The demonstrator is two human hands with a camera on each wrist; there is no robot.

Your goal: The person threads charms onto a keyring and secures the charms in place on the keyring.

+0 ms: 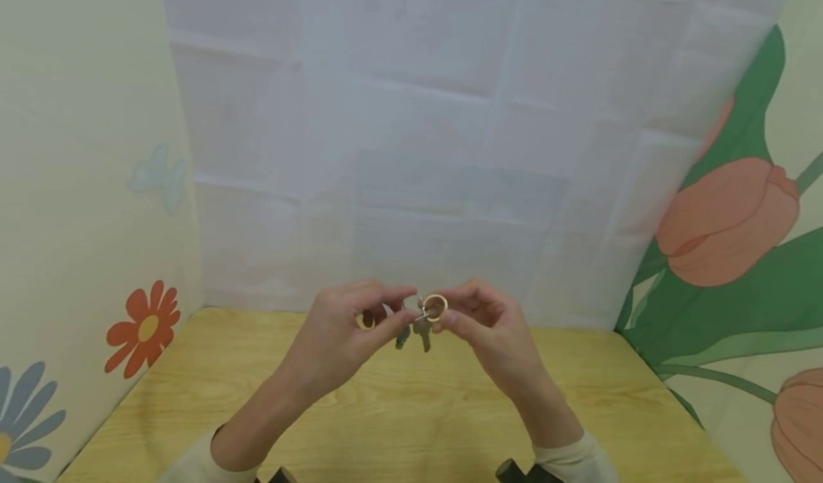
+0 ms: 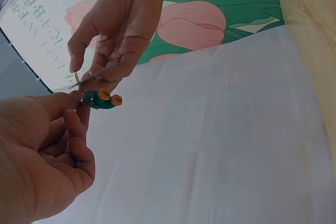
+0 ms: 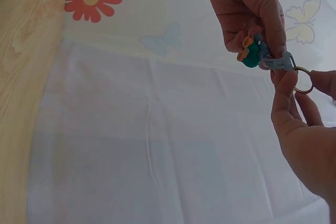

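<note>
Two hands are up in the air over the wooden counter [image 1: 411,411]. The left hand [image 1: 347,329] pinches a small green key cover [image 3: 252,55] with orange bits. The right hand [image 1: 479,319] pinches a gold key ring [image 1: 435,307] between thumb and finger. Two keys [image 1: 414,333] hang down from the ring, between both hands.
</note>
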